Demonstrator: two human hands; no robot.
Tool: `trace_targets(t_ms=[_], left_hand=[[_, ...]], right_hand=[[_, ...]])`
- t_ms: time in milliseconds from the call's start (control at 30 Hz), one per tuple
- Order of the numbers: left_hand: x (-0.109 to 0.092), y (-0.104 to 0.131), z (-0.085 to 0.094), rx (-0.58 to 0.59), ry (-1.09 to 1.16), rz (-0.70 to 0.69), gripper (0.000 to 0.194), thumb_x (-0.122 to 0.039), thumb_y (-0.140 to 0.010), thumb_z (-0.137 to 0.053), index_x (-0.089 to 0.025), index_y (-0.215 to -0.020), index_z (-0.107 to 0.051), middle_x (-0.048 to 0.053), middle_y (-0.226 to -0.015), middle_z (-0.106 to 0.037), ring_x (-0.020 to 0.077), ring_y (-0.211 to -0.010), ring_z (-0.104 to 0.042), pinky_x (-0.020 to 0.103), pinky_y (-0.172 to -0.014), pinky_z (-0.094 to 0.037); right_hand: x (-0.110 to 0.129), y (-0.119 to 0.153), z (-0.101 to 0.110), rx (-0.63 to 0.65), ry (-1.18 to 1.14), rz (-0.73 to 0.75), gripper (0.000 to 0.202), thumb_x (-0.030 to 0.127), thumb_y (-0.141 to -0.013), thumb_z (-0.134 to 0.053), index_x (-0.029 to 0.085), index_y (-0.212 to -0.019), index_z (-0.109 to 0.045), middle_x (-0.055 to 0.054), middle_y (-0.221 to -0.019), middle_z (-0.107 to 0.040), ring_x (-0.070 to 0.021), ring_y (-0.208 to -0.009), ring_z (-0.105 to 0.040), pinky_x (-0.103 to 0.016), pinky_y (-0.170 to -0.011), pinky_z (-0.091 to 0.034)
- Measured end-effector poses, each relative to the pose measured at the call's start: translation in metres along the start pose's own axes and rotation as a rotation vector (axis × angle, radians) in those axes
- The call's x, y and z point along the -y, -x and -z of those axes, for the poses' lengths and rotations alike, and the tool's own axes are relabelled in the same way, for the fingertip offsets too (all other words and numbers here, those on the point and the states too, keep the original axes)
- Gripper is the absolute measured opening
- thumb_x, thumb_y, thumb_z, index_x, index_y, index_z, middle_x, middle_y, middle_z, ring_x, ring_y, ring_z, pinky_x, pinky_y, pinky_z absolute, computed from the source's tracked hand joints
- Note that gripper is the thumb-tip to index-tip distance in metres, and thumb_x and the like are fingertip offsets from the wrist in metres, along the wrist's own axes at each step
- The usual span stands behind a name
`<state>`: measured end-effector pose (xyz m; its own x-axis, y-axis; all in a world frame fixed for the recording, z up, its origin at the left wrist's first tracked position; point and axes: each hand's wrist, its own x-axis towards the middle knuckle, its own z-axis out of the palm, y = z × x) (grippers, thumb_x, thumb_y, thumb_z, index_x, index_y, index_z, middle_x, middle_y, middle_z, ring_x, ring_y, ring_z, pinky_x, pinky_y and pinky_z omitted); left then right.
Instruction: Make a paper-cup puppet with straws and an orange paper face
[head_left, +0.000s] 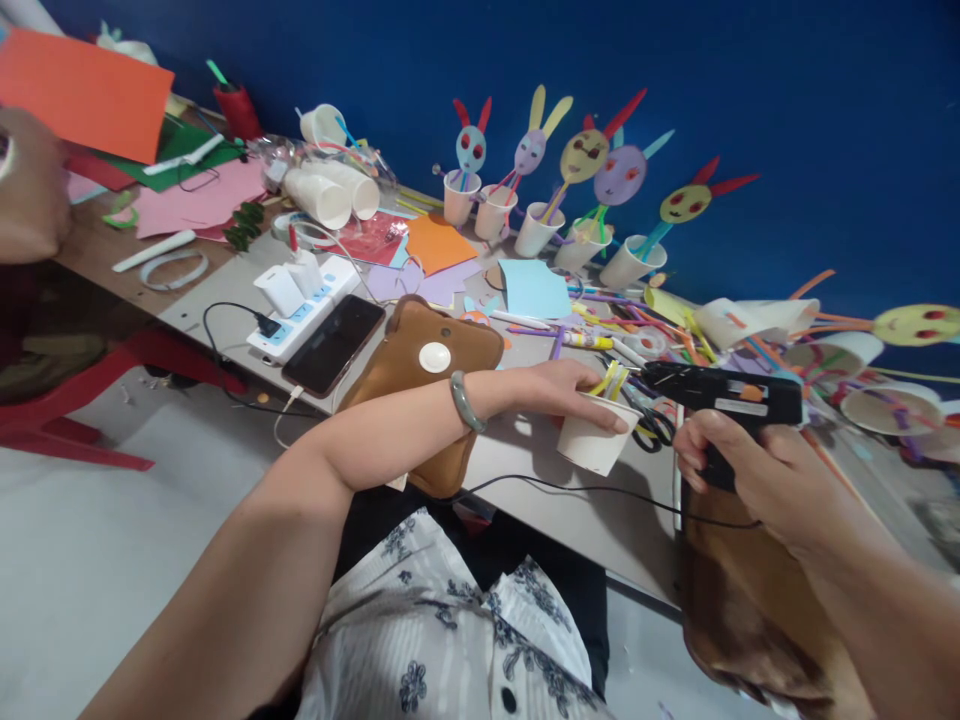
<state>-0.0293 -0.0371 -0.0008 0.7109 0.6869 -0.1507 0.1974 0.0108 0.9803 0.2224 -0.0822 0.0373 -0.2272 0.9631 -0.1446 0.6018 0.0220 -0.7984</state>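
Note:
My left hand (571, 392) is closed around the rim of a white paper cup (596, 440), which tilts a little on the table. Yellow and white strips (613, 378) stick up from the cup's mouth beside my fingers. In my right hand (739, 450) is a black hot glue gun (739, 393), its nozzle pointing left at the strips and the cup's top. The gun's black cord (555, 487) runs left across the table. Scissors (654, 428) with dark handles lie just behind the cup. Whether glue is coming out is too small to tell.
Several cups with spoon-like bunny puppets (538, 228) line the blue wall. A brown cushioned pad (409, 345), a phone (335, 345) and a white power strip (304, 318) lie left. Craft sticks and toppled cups (892, 400) crowd the right. Another person's arm (30, 185) shows far left.

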Motion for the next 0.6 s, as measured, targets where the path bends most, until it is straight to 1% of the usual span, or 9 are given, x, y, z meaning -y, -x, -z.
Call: trace_targets(t_ms=[200,400,500,600], left_hand=[[0.0010,-0.0010,0.0010,0.016,-0.044,-0.057,0.047,-0.061,-0.069,-0.076,-0.020,-0.075,-0.054,-0.001,-0.079,-0.056,0.0157,-0.078,-0.054,0.028,-0.065,-0.038],[0.0007,-0.0012,0.0012,0.003,-0.066,-0.051,0.045,-0.060,-0.070,-0.075,-0.021,-0.075,-0.053,-0.001,-0.080,-0.056,0.0156,-0.078,-0.054,0.028,-0.066,-0.038],[-0.0008,0.0001,0.0007,0.002,-0.050,-0.042,0.045,-0.058,-0.068,-0.077,-0.021,-0.075,-0.053,-0.001,-0.081,-0.056,0.0162,-0.079,-0.055,0.029,-0.067,-0.039],[-0.0019,0.0010,0.0003,0.011,-0.049,-0.026,0.044,-0.058,-0.069,-0.077,-0.021,-0.077,-0.054,-0.001,-0.082,-0.057,0.0162,-0.080,-0.056,0.028,-0.067,-0.039]], right_hand=[[0.0025,-0.0006,-0.0050,0.000,-0.210,-0.057,0.058,0.072,-0.081,-0.069,0.021,-0.058,-0.053,0.001,-0.053,-0.049,-0.0129,-0.040,-0.050,-0.029,-0.040,-0.041],[0.0008,0.0004,-0.0045,0.019,-0.344,-0.114,0.055,0.068,-0.082,-0.070,0.021,-0.061,-0.052,0.002,-0.054,-0.047,-0.0111,-0.041,-0.046,-0.025,-0.037,-0.039],[-0.0016,0.0011,-0.0018,0.049,-0.407,-0.159,0.053,0.069,-0.083,-0.067,0.022,-0.065,-0.051,0.003,-0.054,-0.045,-0.0102,-0.039,-0.043,-0.022,-0.032,-0.033],[-0.0053,0.0008,0.0014,0.059,-0.463,-0.209,0.050,0.070,-0.083,-0.064,0.023,-0.071,-0.053,0.003,-0.056,-0.045,-0.0105,-0.037,-0.041,-0.019,-0.025,-0.021]])
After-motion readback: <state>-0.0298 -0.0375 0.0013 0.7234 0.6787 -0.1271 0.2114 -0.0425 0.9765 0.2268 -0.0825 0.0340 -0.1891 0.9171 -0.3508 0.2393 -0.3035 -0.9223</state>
